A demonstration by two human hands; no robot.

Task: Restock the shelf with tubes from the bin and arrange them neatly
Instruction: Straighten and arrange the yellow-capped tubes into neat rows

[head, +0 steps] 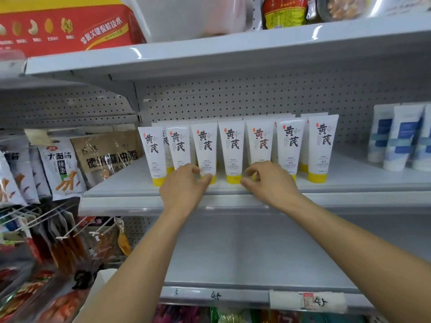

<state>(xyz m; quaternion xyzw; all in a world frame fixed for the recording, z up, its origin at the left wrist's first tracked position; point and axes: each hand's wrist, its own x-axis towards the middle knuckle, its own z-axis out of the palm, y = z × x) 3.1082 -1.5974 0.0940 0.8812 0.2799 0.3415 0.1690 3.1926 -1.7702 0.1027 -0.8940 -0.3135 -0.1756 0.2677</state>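
White tubes (233,145) with yellow caps stand cap-down in a front row on the white shelf (349,183), and more tubes stand behind them. My left hand (184,185) is curled at the base of the second and third tubes from the left, its thumb on the third tube's (205,145) yellow cap. The second tube's cap is hidden behind this hand. My right hand (265,180) pinches the yellow cap of the fifth tube (260,141) between thumb and curled fingers.
Blue-and-white tubes (401,141) stand at the right end of the same shelf. Snack bags (60,166) hang and lean to the left. A lower shelf (256,252) with price labels (307,300) lies beneath my arms. Boxes and packets sit on the shelf above.
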